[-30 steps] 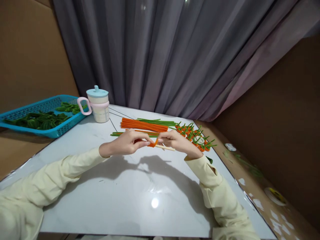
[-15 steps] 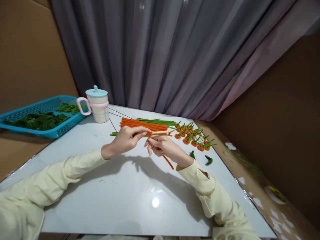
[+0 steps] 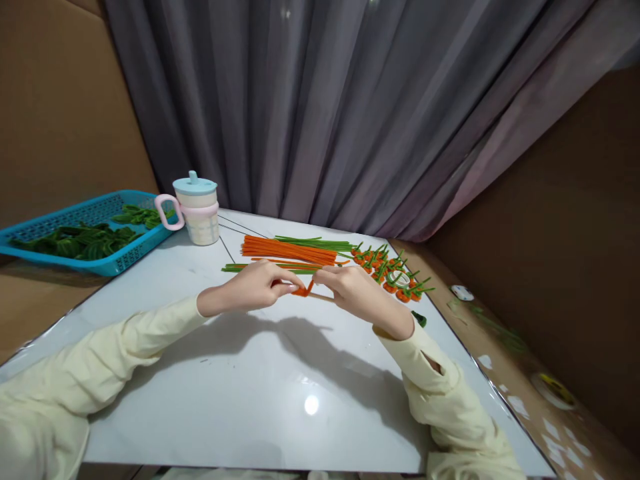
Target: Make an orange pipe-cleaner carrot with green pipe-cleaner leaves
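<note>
While a grey curtain hangs behind, the white table shines. Both hands pinch one orange stick. Brown walls stand around.

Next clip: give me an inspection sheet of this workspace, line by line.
Surface: glossy white table, with a light glare spot.
Job's things: orange fuzzy wire bent between both hands; orange wire bundle and green wires lie behind.
Clutter: finished orange-and-green pieces, lidded cup, blue basket holding green pieces.
Grippers: left hand and right hand both pinch the wire.
Cables: nothing seen.
Surroundings: grey curtain, brown cardboard walls.
</note>
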{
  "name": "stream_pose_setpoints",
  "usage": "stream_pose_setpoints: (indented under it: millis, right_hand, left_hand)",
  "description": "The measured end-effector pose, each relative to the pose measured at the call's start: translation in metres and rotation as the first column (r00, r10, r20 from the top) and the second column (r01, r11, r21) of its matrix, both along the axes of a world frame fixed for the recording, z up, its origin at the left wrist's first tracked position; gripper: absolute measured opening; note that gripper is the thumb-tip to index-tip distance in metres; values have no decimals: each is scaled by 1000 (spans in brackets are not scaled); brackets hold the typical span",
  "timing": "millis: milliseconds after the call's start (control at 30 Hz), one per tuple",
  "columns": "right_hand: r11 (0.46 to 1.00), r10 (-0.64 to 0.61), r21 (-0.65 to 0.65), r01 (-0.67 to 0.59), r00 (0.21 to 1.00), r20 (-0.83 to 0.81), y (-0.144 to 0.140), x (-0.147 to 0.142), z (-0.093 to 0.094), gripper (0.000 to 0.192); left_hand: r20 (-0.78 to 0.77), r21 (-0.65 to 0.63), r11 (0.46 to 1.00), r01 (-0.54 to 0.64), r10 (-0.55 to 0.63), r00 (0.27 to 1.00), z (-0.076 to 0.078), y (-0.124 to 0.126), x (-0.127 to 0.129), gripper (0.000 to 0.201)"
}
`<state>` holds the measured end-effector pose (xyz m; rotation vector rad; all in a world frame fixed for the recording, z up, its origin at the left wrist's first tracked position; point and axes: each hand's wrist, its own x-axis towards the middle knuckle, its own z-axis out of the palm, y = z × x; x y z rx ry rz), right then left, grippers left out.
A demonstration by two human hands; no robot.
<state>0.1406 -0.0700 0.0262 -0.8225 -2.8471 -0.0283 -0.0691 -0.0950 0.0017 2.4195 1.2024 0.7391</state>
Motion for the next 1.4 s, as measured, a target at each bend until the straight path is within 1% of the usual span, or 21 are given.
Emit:
stream_pose_setpoints:
  millis: [33, 100, 167, 233, 300, 367, 433, 500, 567, 700, 800, 867, 900, 967, 1033, 1067, 1100, 1167, 1233, 1300, 1400]
  right_hand:
    - [994, 78, -72, -84, 994, -81, 6, 3, -1, 31]
    - [946, 180, -224, -236, 953, -245, 16, 7, -4, 26]
    - [874, 161, -382, -301, 921, -356, 24, 8, -8, 22]
    - [783, 46, -549, -293, 907, -418, 28, 5, -13, 21]
    - [658, -95, -695, -289, 884, -459, 28, 0, -18, 24]
    - [496, -211, -803, -330, 851, -481, 27, -6, -23, 26]
    - [321, -288, -866, -383, 832, -474, 24, -11, -25, 27]
    - [200, -332, -889, -413, 825, -458, 22, -15, -26, 26]
    - [158, -355, -893, -422, 819, -450, 20, -17, -26, 25]
    - [146, -391, -908, -392, 820, -417, 16, -21, -25, 25]
    - [178, -413, -926, -332, 829, -376, 13, -22, -24, 24]
    - [263, -416, -928, -265, 836, -357, 11, -23, -22, 27]
    - [334, -406, -918, -216, 845, -347, 10, -23, -22, 28]
    - [541, -364, -837, -83, 874, -322, 8, -23, -22, 29]
    - [769, -304, -636, 60, 910, -282, 3, -23, -22, 24]
    - [855, -280, -503, 125, 928, -245, 1, -23, -22, 23]
    - [913, -265, -366, 182, 945, -191, -2, -22, -21, 24]
    - [966, -225, -134, 219, 974, -25, -6, -20, -20, 30]
    - [989, -147, -2, 149, 978, 145, -6, -16, -17, 32]
    - [999, -36, 6, 36, 981, 193, 0, -10, -15, 32]
    - [975, 139, -173, -142, 990, -26, 18, 1, -15, 28]
  left_hand:
    - [35, -72, 996, 61, -59, 998, 4, -2, 0, 25]
    - [113, -161, 976, 145, -128, 985, 11, -4, -1, 27]
    - [171, -185, 971, 154, -123, 978, 14, -6, -2, 29]
    - [212, -192, 974, 117, -76, 974, 15, -6, -2, 30]
    - [256, -183, 981, 58, -10, 967, 12, -4, -2, 30]
    - [296, -133, 991, -4, 43, 954, 7, -3, 0, 28]
    - [305, -38, 997, -65, 74, 949, 2, -2, 1, 27]
    - [282, 71, 991, -116, 91, 955, -3, -2, 2, 26]
    - [249, 168, 974, -151, 106, 963, -6, -2, 2, 27]
    - [172, 345, 928, -137, 81, 982, -12, 1, 0, 34]
    - [101, 497, 862, -105, 63, 993, -18, 4, -3, 40]
    - [61, 549, 827, -118, 101, 993, -22, 6, -4, 43]
    - [49, 555, 821, -132, 125, 991, -22, 6, -4, 43]
    - [28, 531, 833, -158, 169, 985, -21, 6, -4, 42]
    - [-18, 475, 860, -188, 224, 974, -18, 6, -3, 39]
    - [-54, 442, 873, -207, 257, 965, -16, 5, -3, 38]
    - [-99, 405, 886, -223, 285, 953, -15, 5, -3, 38]
    - [-201, 318, 922, -223, 295, 934, -12, 4, -3, 37]
    - [-277, 193, 967, -166, 216, 936, -10, 4, -3, 36]
    - [-268, 37, 997, -68, 75, 960, -7, 4, -5, 33]
    - [-116, -169, 983, 75, -95, 989, 0, 3, -6, 31]
